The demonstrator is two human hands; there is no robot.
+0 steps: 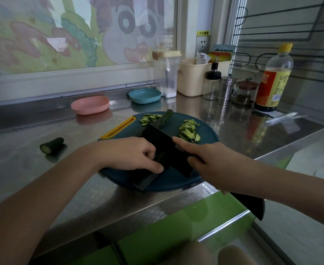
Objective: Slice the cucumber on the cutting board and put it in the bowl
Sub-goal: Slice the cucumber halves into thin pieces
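A long dark cucumber [162, 119] lies on the round blue cutting board [205, 133]. My left hand [130, 153] curls over its near end and holds it down. My right hand [211, 159] grips the handle of a black cleaver [165, 148], forefinger stretched along the blade's back. The blade stands upright across the cucumber beside my left fingers. Thin slices [149, 118] lie at the board's far edge, and a heap of cut strips [189, 130] lies on its right. A pink bowl [90, 105] and a blue bowl [145, 95] stand behind the board.
A cut cucumber end [52, 145] lies on the steel counter to the left. Back right stand a clear canister [167, 73], a cream tub [199, 77], small jars and a large sauce bottle [274, 79]. The counter's front edge runs just under the board.
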